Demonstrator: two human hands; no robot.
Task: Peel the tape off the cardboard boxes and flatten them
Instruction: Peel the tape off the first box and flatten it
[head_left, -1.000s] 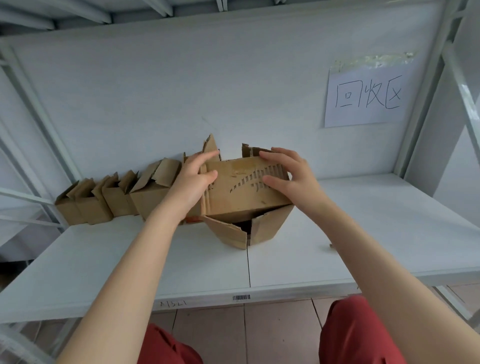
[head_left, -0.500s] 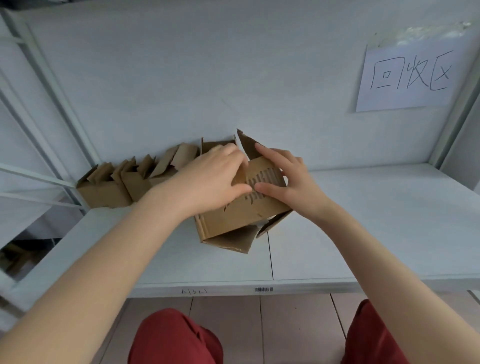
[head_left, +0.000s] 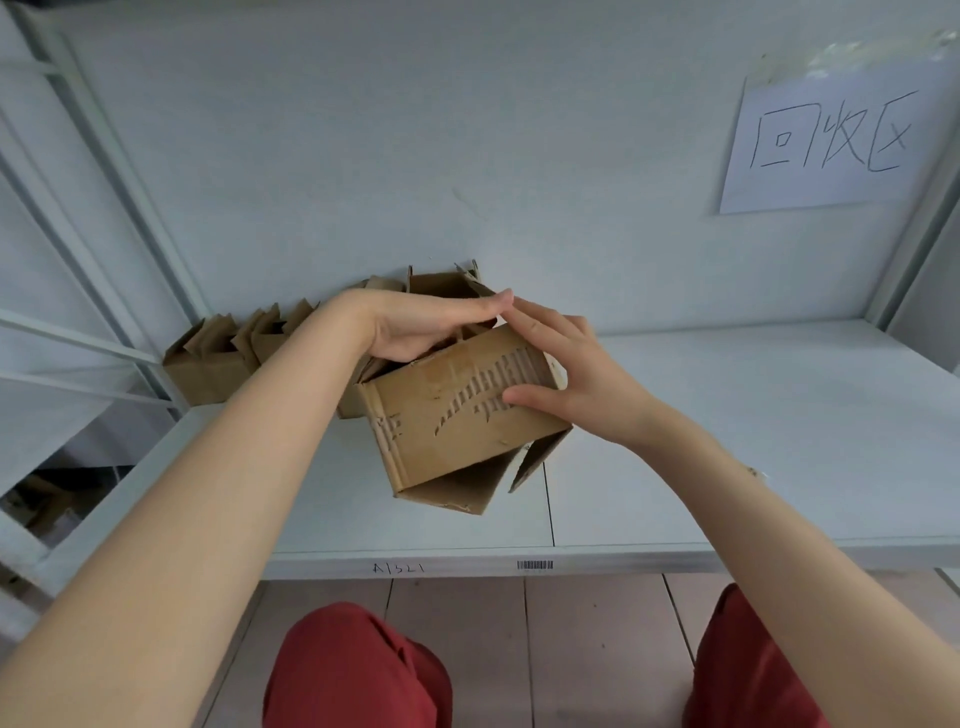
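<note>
Cardboard box (head_left: 457, 421) tilted at mid shelf (head_left: 727, 415), lower flaps splayed open underneath. Left hand (head_left: 431, 327) lies across its top, fingers (head_left: 483, 306) straight, not gripping. Right hand (head_left: 571, 379) is on the upper right corner, its fingers (head_left: 545, 327) extended, thumb pressing the front panel. Other boxes (head_left: 208, 364) in a row along the back wall, left. Paper sign (head_left: 831, 140) taped upper right.

A pale grey back panel (head_left: 415, 130) rose behind the white metal shelf (head_left: 727, 441). A white paper sign with handwritten characters (head_left: 831, 150) was taped at the upper right. Beige floor tiles (head_left: 597, 639) lay below the shelf's barcode sticker (head_left: 534, 565).
</note>
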